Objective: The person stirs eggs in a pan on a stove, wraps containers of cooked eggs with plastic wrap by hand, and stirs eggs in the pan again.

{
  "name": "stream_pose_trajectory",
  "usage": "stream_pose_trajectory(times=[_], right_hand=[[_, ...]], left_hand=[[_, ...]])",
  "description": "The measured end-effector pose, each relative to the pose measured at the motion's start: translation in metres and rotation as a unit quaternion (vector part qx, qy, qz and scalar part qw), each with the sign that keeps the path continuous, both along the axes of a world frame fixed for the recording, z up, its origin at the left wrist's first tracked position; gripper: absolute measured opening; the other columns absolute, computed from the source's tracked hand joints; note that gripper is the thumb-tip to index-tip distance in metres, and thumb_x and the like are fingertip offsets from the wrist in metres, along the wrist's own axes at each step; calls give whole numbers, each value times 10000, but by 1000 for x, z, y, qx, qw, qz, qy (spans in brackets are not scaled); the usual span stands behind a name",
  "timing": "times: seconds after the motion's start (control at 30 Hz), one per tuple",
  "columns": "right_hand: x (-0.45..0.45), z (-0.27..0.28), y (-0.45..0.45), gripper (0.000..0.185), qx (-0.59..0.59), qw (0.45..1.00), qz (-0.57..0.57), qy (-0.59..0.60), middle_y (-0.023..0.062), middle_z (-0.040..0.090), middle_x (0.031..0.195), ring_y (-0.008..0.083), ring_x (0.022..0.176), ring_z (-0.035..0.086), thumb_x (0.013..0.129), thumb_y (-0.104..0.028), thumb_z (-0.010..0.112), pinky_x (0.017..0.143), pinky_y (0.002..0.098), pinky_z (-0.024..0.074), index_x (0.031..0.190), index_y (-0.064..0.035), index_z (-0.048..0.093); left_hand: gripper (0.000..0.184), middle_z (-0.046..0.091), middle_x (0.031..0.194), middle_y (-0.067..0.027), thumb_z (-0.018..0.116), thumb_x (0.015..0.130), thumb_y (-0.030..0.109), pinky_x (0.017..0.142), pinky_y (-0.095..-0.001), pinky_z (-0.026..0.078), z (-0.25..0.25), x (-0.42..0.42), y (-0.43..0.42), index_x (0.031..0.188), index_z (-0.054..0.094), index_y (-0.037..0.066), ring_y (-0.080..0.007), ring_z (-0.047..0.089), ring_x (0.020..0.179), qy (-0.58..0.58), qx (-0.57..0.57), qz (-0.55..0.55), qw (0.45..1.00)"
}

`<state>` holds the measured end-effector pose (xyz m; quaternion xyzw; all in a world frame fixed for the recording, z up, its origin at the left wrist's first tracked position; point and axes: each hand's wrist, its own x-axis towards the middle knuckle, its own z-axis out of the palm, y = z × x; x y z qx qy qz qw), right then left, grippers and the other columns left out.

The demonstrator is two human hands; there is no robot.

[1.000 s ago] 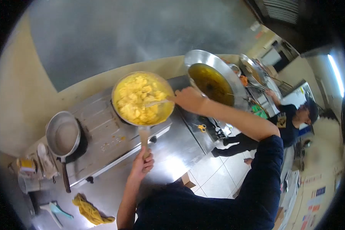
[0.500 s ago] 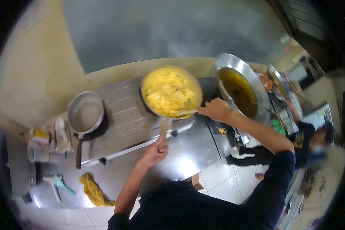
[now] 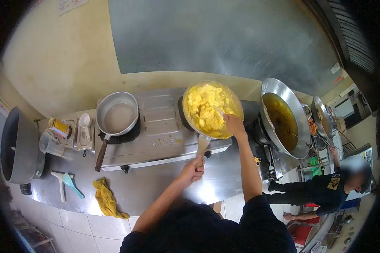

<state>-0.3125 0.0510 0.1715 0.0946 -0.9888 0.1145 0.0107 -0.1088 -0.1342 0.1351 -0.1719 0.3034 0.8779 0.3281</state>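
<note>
The stove (image 3: 156, 113) is open between saucepan (image 3: 119, 117) and frying pan (image 3: 236, 106); a wok (image 3: 298, 113) blocks rightward.

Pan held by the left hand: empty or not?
Not empty. Lumpy yellow food covers much of the pan, where the right hand holds a utensil. Cannot tell how deep the food is.

Glare on countertop (image 3: 207, 190) — dark, warped edges

Yellow cloth (image 3: 105, 198) on metal counter (image 3: 139, 183), teal utensil (image 3: 69, 181) nearby.
</note>
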Motion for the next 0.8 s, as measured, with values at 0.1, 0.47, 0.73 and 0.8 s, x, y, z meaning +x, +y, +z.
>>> stream_pose_trajectory(times=[0.1, 0.47, 0.73, 0.8], right_hand=[[6, 19, 17, 386, -54, 998, -29, -7, 213, 626, 878, 404, 856, 593, 924, -327, 382, 754, 470, 476, 886, -30, 625], [32, 68, -21, 194, 286, 940, 184, -8, 138, 656, 739, 276, 703, 667, 847, -144, 489, 629, 414, 528, 962, -29, 594], [-7, 36, -7, 195, 324, 937, 126, 11, 149, 675, 833, 290, 724, 673, 779, -161, 570, 626, 384, 536, 932, -69, 649], [-18, 108, -12, 177, 407, 900, 151, -36, 152, 671, 827, 302, 738, 668, 760, -194, 598, 641, 395, 531, 861, -73, 677]], left_hand=[[394, 338, 606, 47, 428, 923, 491, 369, -213, 202, 3, -1, -1, 932, 427, 97, -47, 261, 429, -4, 11, 2, 1000], [380, 336, 610, 51, 410, 930, 493, 371, -196, 195, -2, -4, -7, 940, 434, 114, -39, 258, 433, 6, 53, -33, 998], [384, 336, 611, 61, 412, 929, 494, 366, -192, 192, 2, -1, -9, 935, 436, 111, -31, 260, 432, -13, 50, -28, 998], [384, 337, 611, 61, 409, 931, 493, 365, -192, 191, 3, -4, -13, 936, 434, 110, -32, 262, 431, -10, 40, -17, 999]])
